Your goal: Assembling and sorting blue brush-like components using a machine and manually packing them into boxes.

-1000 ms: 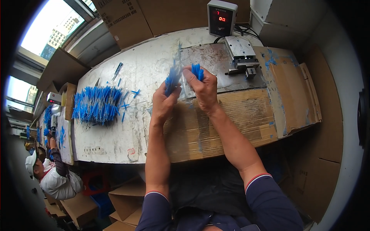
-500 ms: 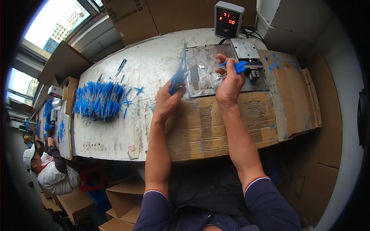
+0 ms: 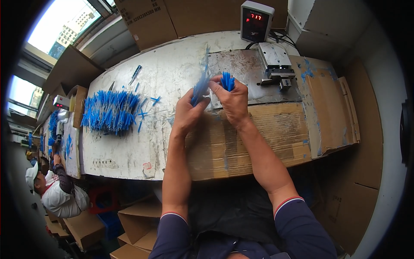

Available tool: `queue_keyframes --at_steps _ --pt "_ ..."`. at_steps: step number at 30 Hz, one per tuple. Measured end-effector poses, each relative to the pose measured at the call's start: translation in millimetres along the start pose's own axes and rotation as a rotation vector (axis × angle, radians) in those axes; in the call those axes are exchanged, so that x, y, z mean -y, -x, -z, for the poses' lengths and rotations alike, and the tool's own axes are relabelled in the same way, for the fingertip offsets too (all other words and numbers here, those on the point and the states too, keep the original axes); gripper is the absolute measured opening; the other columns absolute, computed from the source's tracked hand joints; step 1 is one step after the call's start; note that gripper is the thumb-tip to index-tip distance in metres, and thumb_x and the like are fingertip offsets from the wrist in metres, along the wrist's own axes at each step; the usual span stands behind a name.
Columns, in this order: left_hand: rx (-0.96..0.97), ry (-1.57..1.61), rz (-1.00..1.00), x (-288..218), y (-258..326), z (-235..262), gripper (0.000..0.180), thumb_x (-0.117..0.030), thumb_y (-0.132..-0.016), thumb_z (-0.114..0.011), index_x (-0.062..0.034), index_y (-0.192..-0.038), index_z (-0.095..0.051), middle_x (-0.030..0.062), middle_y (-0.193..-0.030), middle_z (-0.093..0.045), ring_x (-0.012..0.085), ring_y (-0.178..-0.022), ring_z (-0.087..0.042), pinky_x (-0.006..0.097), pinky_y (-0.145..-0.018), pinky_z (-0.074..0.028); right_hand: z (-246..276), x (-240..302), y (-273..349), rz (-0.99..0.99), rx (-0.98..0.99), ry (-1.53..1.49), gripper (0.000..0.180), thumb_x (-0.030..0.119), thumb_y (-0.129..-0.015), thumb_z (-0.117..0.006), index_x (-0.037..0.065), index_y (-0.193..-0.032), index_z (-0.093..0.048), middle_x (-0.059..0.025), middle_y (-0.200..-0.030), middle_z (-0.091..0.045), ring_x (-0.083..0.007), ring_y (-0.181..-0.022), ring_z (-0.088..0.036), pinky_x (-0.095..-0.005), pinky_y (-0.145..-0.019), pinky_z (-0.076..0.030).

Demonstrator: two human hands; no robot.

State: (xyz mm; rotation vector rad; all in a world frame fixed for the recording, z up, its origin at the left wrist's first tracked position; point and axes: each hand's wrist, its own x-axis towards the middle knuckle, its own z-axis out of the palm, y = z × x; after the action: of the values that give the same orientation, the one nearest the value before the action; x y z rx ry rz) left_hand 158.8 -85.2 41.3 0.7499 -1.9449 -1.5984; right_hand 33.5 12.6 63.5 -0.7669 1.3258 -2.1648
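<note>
1. Bundle at left (image 3: 200,88), blurred blue, was clamped in the left hand (image 3: 189,112), above the counter (image 3: 129,157)!
2. Right beside it, the right hand (image 3: 235,102) gripped a second bundle (image 3: 227,82), blue ends poking up.
3. Both looked light, bendy and apt to splay (slick, too, perhaps); fingers wrapped around the gathered strands seemed the surest hold.
4. Scuffed and white, the surface carried a blue-tipped pile (image 3: 110,112) and a cardboard sheet (image 3: 282,129); a co-worker (image 3: 64,200) sat far left.
</note>
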Motion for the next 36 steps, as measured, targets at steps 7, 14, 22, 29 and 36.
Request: queue_keyframes --at_steps 7,14,22,29,36 --pt "0.037 0.009 -0.024 -7.4 1.6 -4.4 0.025 -0.012 -0.098 -0.073 -0.0029 -0.120 -0.067 -0.0051 -0.085 -0.062 0.0031 -0.070 -0.051 0.020 -0.062 -0.041 7.2 -3.5 -1.7 0.031 -0.119 0.097 0.007 0.010 -0.097 -0.072 0.003 -0.096 -0.073 0.0053 -0.079 -0.064 -0.0029 -0.071 -0.054 -0.0213 -0.063 -0.044" --pt "0.032 0.088 -0.035 -4.4 2.8 1.6 0.022 -0.018 -0.100 -0.071 -0.0026 -0.114 -0.068 -0.0031 -0.083 -0.063 0.0046 -0.069 -0.052 0.022 -0.061 -0.042 15.9 -5.9 -9.2 -0.127 -0.195 -0.206 0.008 0.013 -0.099 -0.071 0.006 -0.095 -0.071 0.0062 -0.071 -0.057 -0.0013 -0.060 -0.047 -0.0209 -0.052 -0.037" --pt "-0.039 0.130 0.022 -3.6 1.3 1.5 0.017 -0.020 -0.100 -0.071 -0.0048 -0.108 -0.067 -0.0021 -0.079 -0.062 0.0045 -0.066 -0.052 0.022 -0.059 -0.041 7.5 -5.7 -4.3 0.182 -0.279 0.083 0.012 0.014 -0.097 -0.075 0.004 -0.092 -0.069 0.0050 -0.072 -0.061 -0.0048 -0.059 -0.052 -0.0237 -0.053 -0.042" --pt "-0.028 0.131 -0.019 -1.5 3.0 -3.4 0.017 -0.020 -0.099 -0.074 -0.0062 -0.107 -0.068 -0.0034 -0.082 -0.063 0.0036 -0.067 -0.050 0.021 -0.060 -0.041 -4.8 -8.7 1.2 0.137 -0.162 0.232 0.008 0.008 -0.095 -0.075 0.002 -0.091 -0.071 0.0036 -0.073 -0.064 -0.0047 -0.065 -0.055 -0.0228 -0.059 -0.046" --pt "-0.021 0.088 -0.037 -1.7 2.1 -4.4 0.018 -0.019 -0.098 -0.074 -0.0058 -0.109 -0.069 -0.0034 -0.083 -0.064 0.0036 -0.067 -0.050 0.021 -0.059 -0.041 4.6 4.1 -1.2 -0.008 -0.124 0.012 0.011 0.010 -0.095 -0.073 0.001 -0.088 -0.071 -0.0002 -0.074 -0.066 -0.0053 -0.064 -0.056 -0.0241 -0.055 -0.043"
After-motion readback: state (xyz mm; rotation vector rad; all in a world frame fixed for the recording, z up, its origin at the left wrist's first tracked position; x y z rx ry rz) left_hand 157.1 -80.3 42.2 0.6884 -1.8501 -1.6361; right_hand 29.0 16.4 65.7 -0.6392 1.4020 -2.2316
